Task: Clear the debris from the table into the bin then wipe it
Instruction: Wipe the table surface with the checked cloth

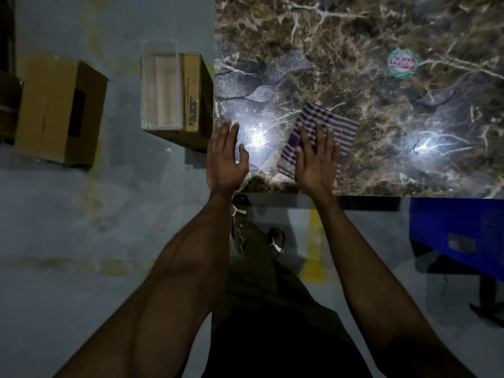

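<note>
A brown marble-patterned table (381,105) fills the upper right of the head view. A folded purple-and-white striped cloth (335,129) lies near its front left corner. My right hand (316,156) presses flat on the cloth with straight fingers. At the table's left front corner my left hand (226,156) is spread with straight fingers and holds nothing. A white open-topped bin (161,85) stands on the floor just left of the table. A round green-and-red sticker (403,63) sits on the tabletop farther back.
A cardboard box (196,96) stands between the bin and the table, and another cardboard box (60,110) lies farther left. A blue object (458,230) on a dark frame stands at the right, below the table's front edge. My feet in sandals (245,222) are near the table.
</note>
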`<state>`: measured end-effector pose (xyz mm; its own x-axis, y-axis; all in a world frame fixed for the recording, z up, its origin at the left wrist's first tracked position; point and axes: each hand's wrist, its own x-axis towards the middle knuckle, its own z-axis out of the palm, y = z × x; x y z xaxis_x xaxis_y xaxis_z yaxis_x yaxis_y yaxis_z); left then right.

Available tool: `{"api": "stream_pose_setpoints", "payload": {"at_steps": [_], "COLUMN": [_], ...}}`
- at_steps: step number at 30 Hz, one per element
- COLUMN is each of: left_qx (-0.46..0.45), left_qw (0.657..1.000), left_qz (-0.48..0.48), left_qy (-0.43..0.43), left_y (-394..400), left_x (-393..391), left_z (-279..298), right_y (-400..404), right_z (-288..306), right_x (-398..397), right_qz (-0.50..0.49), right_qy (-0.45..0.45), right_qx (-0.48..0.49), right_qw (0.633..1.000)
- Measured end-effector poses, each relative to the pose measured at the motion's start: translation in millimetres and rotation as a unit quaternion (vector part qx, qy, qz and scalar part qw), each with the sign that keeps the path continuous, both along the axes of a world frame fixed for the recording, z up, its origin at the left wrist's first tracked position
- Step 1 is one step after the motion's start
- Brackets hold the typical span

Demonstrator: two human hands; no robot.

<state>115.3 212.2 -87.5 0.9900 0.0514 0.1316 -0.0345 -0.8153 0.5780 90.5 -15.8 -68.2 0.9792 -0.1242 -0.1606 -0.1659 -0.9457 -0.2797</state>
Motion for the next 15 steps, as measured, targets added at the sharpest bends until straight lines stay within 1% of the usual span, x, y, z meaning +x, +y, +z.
{"api": "stream_pose_setpoints", "payload": {"at_steps": [1, 3, 5, 6, 8, 10, 13, 15], "left_qx": [0.001, 0.001, -0.004, -0.007, -0.008, -0.006, -0.006, -0.005], "left_qw": [1.000, 1.000, 1.000, 1.000, 1.000, 1.000, 1.000, 1.000], "left_qz": [-0.002, -0.006, -0.005, -0.005, -0.005, 0.000, 0.003, 0.001], "left_qy": [0.000, 0.001, 0.006, 0.009, 0.015, 0.019, 0.013, 0.014], "left_y": [0.1, 1.3, 0.9, 0.3, 0.5, 0.1, 0.5, 0.8], "left_x": [0.9, 2.0, 1.5, 1.8, 2.4, 2.0, 3.4, 2.7], "left_z": [0.2, -0.2, 1.0, 1.8, 2.8, 3.4, 3.2, 3.5], "right_y": [9.7, 25.3, 24.2, 17.2, -2.9, -23.4, -33.2, -20.4], "right_z": [-0.6, -1.3, -1.9, -2.0, -0.8, 0.9, 4.0, 6.0], "right_x": [4.7, -1.4, -19.4, -27.9, -42.2, -46.1, -17.0, 15.3], "right_qz": [0.012, 0.077, 0.151, 0.166, 0.149, 0.104, 0.028, 0.009], "right_qy": [-0.002, -0.004, 0.003, 0.015, 0.034, 0.027, 0.015, -0.002], "right_qx": [0.004, 0.008, 0.013, 0.021, 0.023, 0.006, 0.008, 0.011], "right_qw": [1.000, 0.997, 0.988, 0.986, 0.988, 0.994, 0.999, 1.000]}}
